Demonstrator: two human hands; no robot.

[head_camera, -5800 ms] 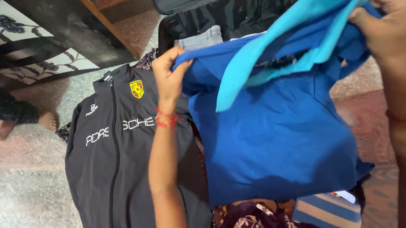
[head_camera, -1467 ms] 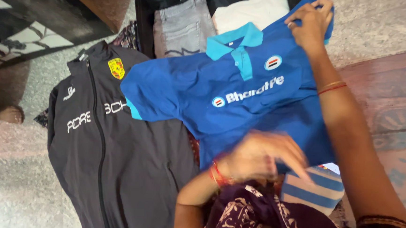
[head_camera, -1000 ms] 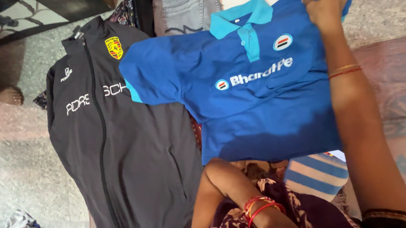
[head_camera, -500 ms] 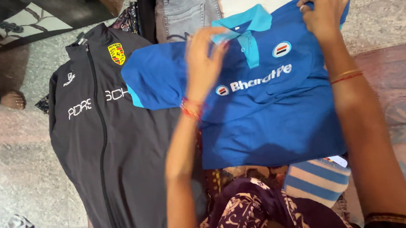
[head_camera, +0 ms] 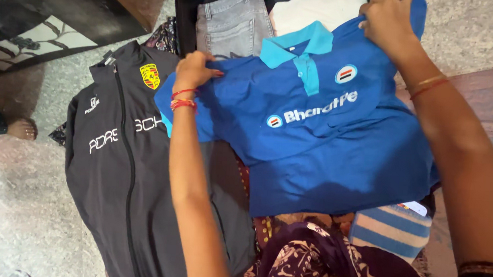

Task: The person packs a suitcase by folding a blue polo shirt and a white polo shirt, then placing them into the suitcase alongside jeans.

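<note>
We had the blue polo shirt (head_camera: 338,138) lying face up and spread between our hands, its lower half over the dark zip jacket (head_camera: 124,176) and its collar end over the open suitcase (head_camera: 185,15). Our left hand (head_camera: 193,72) was closed on the shirt's sleeve at the shoulder, pinching the cloth; our right hand (head_camera: 386,21) gripped the far shoulder, fingers curled into the fabric. We judged this the laying-out step before a fold. The next move would call for pulling both shoulders level and taut, so the sleeve under the left hand lay flat.

The right hand's fingertips were cut off by the frame's top edge, so how much cloth they held we could not tell. Beyond the hands, grey jeans (head_camera: 233,23) and a white garment (head_camera: 317,9) showed only in part. Near our lap, a striped folded piece (head_camera: 389,230) lay half hidden under the shirt's hem.
</note>
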